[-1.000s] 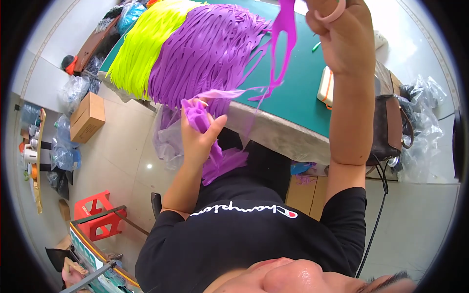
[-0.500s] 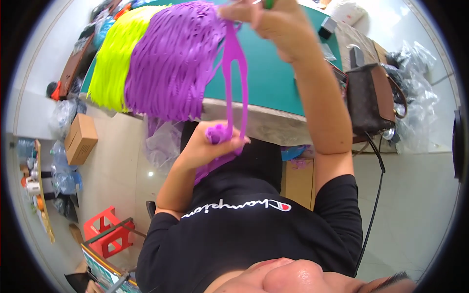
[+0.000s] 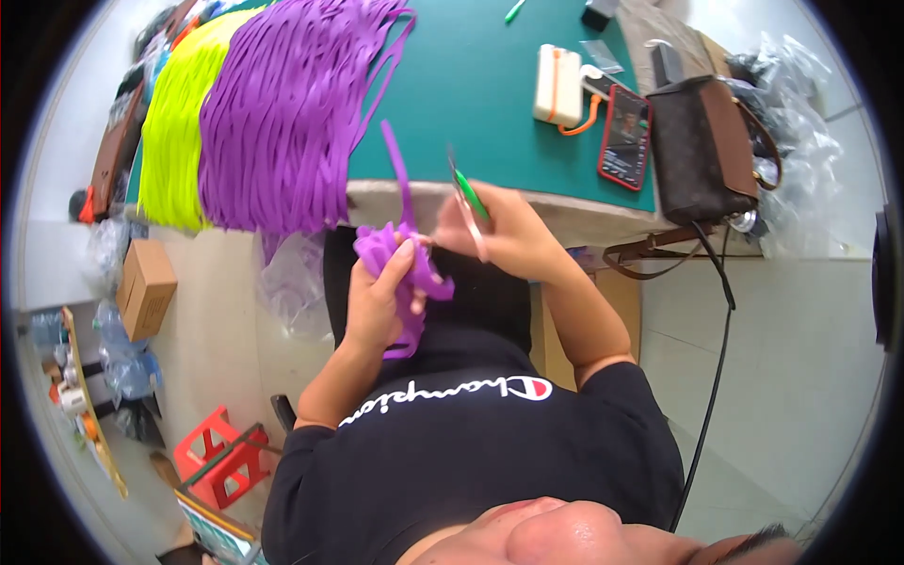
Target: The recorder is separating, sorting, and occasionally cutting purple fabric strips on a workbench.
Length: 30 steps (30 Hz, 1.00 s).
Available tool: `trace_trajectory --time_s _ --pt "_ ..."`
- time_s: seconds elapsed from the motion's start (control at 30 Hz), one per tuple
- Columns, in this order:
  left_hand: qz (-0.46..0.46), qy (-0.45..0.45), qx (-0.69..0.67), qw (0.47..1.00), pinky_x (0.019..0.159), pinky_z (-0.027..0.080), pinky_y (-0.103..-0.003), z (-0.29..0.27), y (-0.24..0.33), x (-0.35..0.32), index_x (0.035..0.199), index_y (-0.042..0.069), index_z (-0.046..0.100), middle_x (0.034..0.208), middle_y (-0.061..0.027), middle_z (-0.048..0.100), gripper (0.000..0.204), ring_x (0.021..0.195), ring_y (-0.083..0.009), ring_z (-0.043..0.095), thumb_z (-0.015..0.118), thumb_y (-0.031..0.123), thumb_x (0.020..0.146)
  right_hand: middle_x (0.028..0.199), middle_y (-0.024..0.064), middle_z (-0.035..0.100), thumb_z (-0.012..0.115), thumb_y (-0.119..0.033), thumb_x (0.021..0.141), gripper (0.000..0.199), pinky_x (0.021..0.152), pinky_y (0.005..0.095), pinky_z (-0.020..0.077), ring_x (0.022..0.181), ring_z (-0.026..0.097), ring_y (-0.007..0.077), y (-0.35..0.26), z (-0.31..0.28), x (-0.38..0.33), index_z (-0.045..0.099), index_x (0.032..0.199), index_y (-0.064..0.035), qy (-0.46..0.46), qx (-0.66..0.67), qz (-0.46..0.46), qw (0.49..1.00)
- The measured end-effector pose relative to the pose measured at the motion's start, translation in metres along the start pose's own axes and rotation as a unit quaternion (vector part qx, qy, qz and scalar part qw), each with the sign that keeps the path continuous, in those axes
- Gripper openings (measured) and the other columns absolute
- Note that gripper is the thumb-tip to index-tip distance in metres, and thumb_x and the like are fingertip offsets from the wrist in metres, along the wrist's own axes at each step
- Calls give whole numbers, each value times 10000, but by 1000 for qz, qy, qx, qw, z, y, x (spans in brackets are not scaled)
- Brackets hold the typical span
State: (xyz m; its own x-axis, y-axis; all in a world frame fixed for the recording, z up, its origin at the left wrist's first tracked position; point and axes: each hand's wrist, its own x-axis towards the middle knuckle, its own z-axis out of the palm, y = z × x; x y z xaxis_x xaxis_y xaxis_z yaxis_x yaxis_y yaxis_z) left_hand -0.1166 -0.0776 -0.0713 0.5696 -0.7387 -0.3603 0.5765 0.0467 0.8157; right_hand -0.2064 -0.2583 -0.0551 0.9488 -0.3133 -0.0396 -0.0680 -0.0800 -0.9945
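Note:
Gathered in my left hand (image 3: 377, 306) is a bundle of purple rubbery bands (image 3: 381, 247), with loops hanging below the fist and one strip standing up toward the table. Close by its right side is my right hand (image 3: 499, 231), fingers curled round small green-handled snips (image 3: 467, 193) whose dark tip points away from me. The right fingertips are blurred near the bundle, so I cannot tell whether they touch it. A thick layer of purple bands (image 3: 282, 113) drapes over the table's near edge, beside a layer of yellow-green bands (image 3: 174, 141).
On the green table (image 3: 471, 104) lie a white power bank (image 3: 557, 85) with an orange cable and a red-framed phone (image 3: 626, 137). A brown handbag (image 3: 702, 151) stands at the right. Left on the floor are a cardboard box (image 3: 146, 287) and a red stool (image 3: 221, 457).
My right hand has come down from over the table to beside my left hand. The long band it was stretching upward is no longer drawn out between the hands.

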Motion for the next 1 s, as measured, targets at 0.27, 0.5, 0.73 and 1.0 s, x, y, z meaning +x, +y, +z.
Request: trace_trajectory --time_s 0.27,0.5,0.73,1.0 --pt "-15 -30 -66 997 520 531 -226 3 -10 2 1136 -18 561 850 -102 661 312 679 -139 653 533 245 971 756 23 618 799 -50 741 258 584 223 439 669 555 69 31 22 -47 577 871 -33 28 228 54 972" --pt "12 -48 8 999 588 578 -253 4 -6 -5 1346 8 398 1084 -140 623 629 898 -174 650 725 70 813 756 35 616 802 -52 742 282 538 191 411 627 545 58 30 26 -46 560 885 -33 54 228 45 971" --pt "23 -7 -34 999 584 578 -244 0 -10 -6 1366 24 402 1101 -138 602 596 897 -165 639 677 27 837 743 26 606 811 4 703 321 586 191 414 682 550 62 27 30 -54 559 900 -27 50 149 60 986" --pt "53 -9 10 998 620 592 -261 3 -9 -12 1383 29 391 1120 -129 612 579 972 -165 628 652 45 867 719 9 618 789 -18 738 357 602 192 473 700 603 61 25 24 -56 640 1059 32 77 -54 88 992"
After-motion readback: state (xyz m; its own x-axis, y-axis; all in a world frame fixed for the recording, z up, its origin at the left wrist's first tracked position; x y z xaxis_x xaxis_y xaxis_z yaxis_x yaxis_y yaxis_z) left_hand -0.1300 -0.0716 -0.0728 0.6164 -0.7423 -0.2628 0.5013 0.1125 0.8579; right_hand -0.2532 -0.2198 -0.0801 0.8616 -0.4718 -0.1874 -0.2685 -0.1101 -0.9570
